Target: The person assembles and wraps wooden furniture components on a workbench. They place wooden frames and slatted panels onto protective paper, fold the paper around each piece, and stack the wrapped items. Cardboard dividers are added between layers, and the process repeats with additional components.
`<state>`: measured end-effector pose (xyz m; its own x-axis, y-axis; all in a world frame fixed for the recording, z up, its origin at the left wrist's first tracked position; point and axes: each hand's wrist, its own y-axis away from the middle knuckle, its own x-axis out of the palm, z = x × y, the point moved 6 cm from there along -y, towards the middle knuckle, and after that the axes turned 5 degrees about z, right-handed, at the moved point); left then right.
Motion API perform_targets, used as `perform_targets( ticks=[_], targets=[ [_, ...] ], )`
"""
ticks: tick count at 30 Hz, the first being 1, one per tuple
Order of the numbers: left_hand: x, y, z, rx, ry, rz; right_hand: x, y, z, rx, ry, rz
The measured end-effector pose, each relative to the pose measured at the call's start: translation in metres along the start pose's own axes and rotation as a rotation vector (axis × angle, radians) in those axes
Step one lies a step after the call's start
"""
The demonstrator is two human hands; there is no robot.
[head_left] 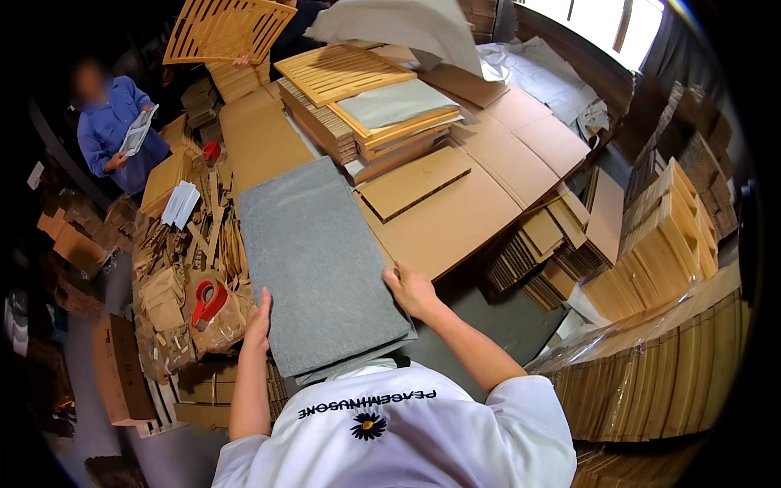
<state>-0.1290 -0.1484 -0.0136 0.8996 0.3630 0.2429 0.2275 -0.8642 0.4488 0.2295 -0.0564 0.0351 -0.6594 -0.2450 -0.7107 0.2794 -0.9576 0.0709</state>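
Observation:
A thick grey, felt-like rectangular stack (317, 260) lies lengthwise before me, its far end over the cardboard and its near end at my waist. Several layers show at its near edge. Along its left side my left hand (259, 321) holds the edge, fingers partly hidden. My right hand (411, 291) grips the right edge, with its fingertips on the rim. Beyond the right hand, a flat brown cardboard piece (415, 183) rests on the large cardboard sheet (455, 236).
Slatted wooden panels (346, 71) are piled at the far middle. A red tape dispenser (209, 303) sits among cardboard scraps at left. A person in blue (118, 134) stands far left; another person's hand (242, 62) holds a slatted panel (224, 32). Bundled wooden pieces (659, 244) stand right.

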Motion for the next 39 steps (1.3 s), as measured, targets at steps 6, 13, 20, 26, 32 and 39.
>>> perform_targets(
  ticks=[6, 13, 20, 26, 32, 39],
  targets=[
    [-0.008, 0.033, 0.001, -0.031, -0.075, -0.071, 0.041, -0.028, -0.015, 0.125, -0.256, 0.279],
    [-0.034, 0.092, 0.013, 0.355, -0.012, -0.182, -0.012, -0.021, 0.078, -0.335, -0.289, 0.271],
    [0.027, 0.058, -0.079, 0.594, 0.442, -0.352, -0.126, -0.070, 0.153, -0.939, -0.211, 0.111],
    [0.038, 0.027, -0.077, 0.873, 0.176, -0.450, -0.136, -0.114, 0.107, -0.783, -0.325, 0.297],
    [0.051, -0.003, 0.002, 0.645, 0.127, -0.373, -0.072, -0.140, -0.012, -0.548, -0.481, 0.516],
    [0.202, 0.039, -0.148, 0.717, -0.019, -0.712, -0.169, -0.166, 0.027, -0.726, -0.715, 0.308]
  ],
)
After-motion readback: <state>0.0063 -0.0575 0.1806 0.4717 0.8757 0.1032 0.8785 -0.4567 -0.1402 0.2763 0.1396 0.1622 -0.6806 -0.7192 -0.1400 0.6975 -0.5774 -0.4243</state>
